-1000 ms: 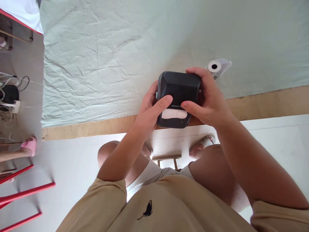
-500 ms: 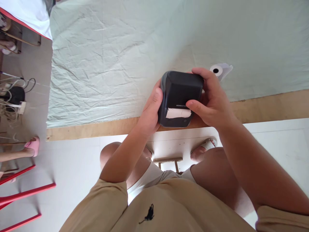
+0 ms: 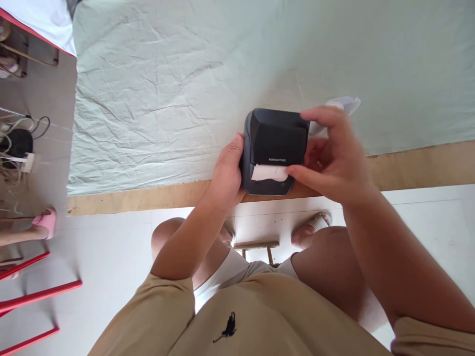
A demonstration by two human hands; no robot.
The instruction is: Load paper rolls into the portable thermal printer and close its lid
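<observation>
Label printer: I have the black NIIMBOT label printer (image 3: 279, 136) at the centre of the frame, overlapping the wooden table edge (image 3: 141, 198); I cannot tell whether its underside rests there.
Paper strip: a torn-edged white strip (image 3: 266, 172) shows at the printer's front slot, below the brand lettering.
Left hand: my left hand (image 3: 228, 170) grasps the printer's left side.
Right hand: my right hand (image 3: 336, 160), slightly blurred, is at the printer's right side, index finger by the upper corner, thumb at the strip's right end; I cannot tell how firmly it grips.
In the way: that hand hides most of a white paper roll (image 3: 349, 104), right of centre.
Tabletop: creased pale green cloth (image 3: 166, 99) covers it.
Upper left: a white cloth with a red border (image 3: 44, 22).
Left edge: tangled cables (image 3: 9, 173) beside a white power strip (image 3: 28, 162).
Lower left: someone's pink slipper (image 3: 47, 223) above red legs of furniture (image 3: 40, 294).
</observation>
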